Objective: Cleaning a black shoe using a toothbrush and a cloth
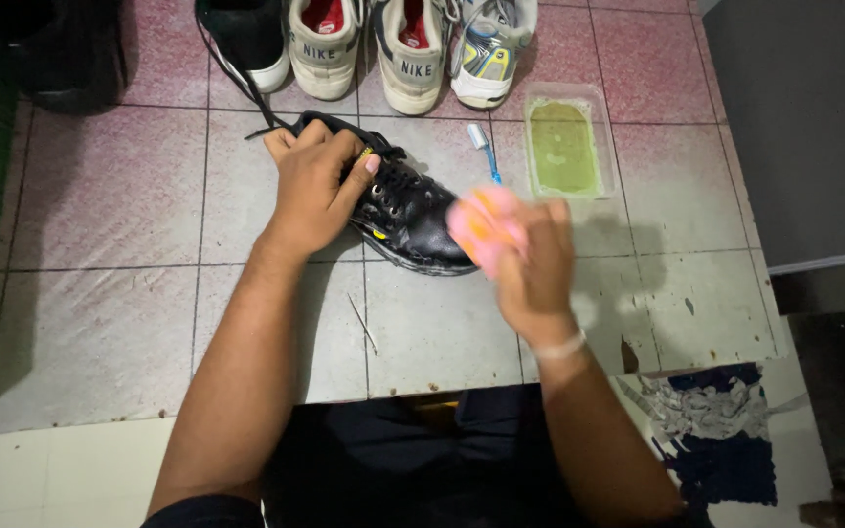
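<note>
Left grip [313,186] clasps the black shoe [408,210]; right grip [530,259] presses a pink sponge [486,227] on its toe.

We see 4 shoes in row at top: black shoe [244,37], 2 cream shoes [323,44] [411,51], then grey sneaker with yellow and blue bits [489,49]. Blue toothbrush [484,150] lies on floor below them. Just beside it, clear tray with green stuff [564,147]. Thin stick [363,323] lies on grey tiles [100,332]. Torn blue and white cloth [711,425] at bottom right. Dark wall [804,127] on right.
</note>
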